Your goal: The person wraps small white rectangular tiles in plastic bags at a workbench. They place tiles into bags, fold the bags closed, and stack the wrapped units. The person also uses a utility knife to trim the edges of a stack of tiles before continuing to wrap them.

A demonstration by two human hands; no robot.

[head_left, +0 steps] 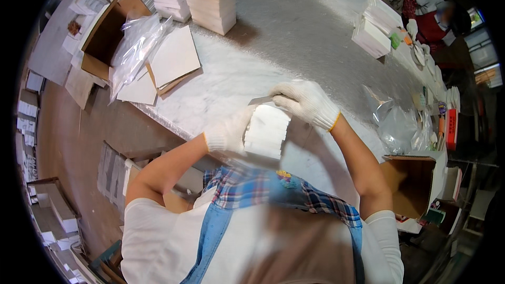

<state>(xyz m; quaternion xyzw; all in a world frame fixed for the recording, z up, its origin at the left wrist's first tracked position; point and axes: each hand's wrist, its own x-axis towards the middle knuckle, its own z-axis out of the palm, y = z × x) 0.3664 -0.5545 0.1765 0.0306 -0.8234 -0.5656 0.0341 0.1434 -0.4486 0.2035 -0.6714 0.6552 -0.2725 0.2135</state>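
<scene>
In front of my body is a small stack of thin white pieces (267, 131) with an uneven, stepped edge. My left hand (231, 132), in a white knit glove, grips it along its left side; motion blurs that glove somewhat. At the stack's far end, my right hand (305, 101), gloved the same way, is closed on a thin flat grey strip (259, 100). The strip points left, just above the top of the stack. Its exact kind is unclear.
Tall white stacks (210, 0) stand on the pale worktable (226, 58) at the far left, near an open cardboard box (100, 42), clear plastic (137, 47) and white sheets (176, 55). Rightward are plastic bags (397, 126), another box (413, 184) and a co-worker (434, 18).
</scene>
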